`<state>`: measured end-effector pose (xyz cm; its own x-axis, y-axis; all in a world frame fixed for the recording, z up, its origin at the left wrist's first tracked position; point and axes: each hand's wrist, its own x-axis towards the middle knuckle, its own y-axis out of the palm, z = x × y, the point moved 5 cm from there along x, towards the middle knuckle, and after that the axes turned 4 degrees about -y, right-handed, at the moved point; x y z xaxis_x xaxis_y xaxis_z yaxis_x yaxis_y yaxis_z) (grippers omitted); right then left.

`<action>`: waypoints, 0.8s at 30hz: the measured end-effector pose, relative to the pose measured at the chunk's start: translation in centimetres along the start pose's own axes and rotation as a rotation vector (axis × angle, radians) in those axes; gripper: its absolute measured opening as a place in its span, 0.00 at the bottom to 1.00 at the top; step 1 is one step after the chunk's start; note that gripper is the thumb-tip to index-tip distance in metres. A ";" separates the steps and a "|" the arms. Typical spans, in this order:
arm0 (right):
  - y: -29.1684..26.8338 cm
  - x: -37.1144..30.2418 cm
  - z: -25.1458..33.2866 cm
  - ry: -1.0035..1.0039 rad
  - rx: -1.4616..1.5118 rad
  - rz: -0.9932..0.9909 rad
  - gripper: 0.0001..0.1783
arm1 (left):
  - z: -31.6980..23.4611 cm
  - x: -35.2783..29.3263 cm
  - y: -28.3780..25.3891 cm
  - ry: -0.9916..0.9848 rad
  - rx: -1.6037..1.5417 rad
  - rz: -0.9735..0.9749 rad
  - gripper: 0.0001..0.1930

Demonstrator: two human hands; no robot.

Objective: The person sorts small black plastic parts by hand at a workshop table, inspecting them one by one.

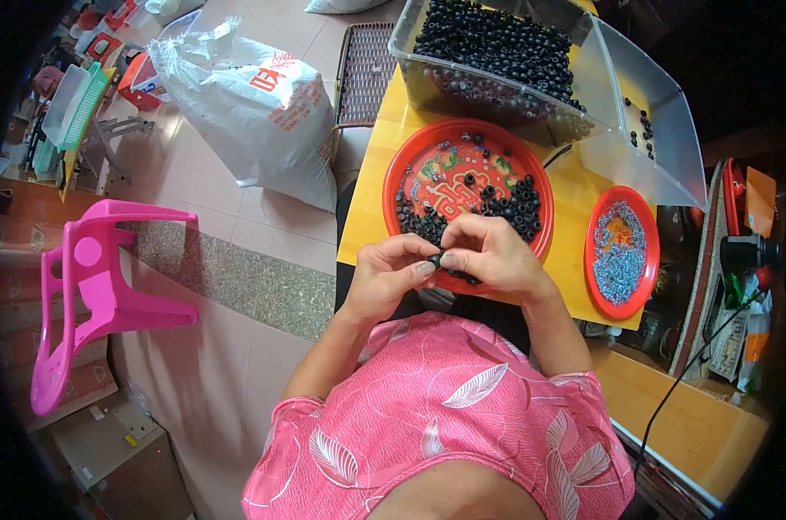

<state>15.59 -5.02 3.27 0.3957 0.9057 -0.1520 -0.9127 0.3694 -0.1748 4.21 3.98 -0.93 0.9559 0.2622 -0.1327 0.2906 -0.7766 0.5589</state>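
Observation:
Over the near edge of a round red tray, my two hands meet with fingertips pinched together. My left hand grips a small round black piece between thumb and forefinger. Against the same piece, my right hand presses its thumb and forefinger, closed. Many small black ring-like pieces lie heaped in the tray's right side, and smaller dark pieces gather on its left. Fingers partly cover the held piece, so its exact kind is unclear.
A clear plastic bin heaped with black pieces stands on the yellow table, beside another clear bin. To the right sits a red oval plate of small bluish pieces. A white sack and pink plastic chair occupy the left floor.

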 end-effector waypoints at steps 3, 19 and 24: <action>-1.3 1.1 0.5 -0.143 -0.122 -0.077 0.05 | 0.0 -0.6 -0.9 -0.003 -0.048 -0.132 0.09; 1.3 6.4 -1.6 -0.205 -0.937 -0.092 0.05 | -1.2 -0.6 -3.9 0.060 -0.201 -0.285 0.08; 2.1 6.0 -1.4 -0.308 -1.025 -0.078 0.06 | -1.4 -0.6 -3.5 0.055 -0.191 -0.294 0.08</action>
<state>16.19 0.86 0.59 0.2757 0.9534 0.1222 -0.3077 0.2080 -0.9285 2.57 7.38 -1.66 0.8273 0.4932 -0.2688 0.5344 -0.5438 0.6470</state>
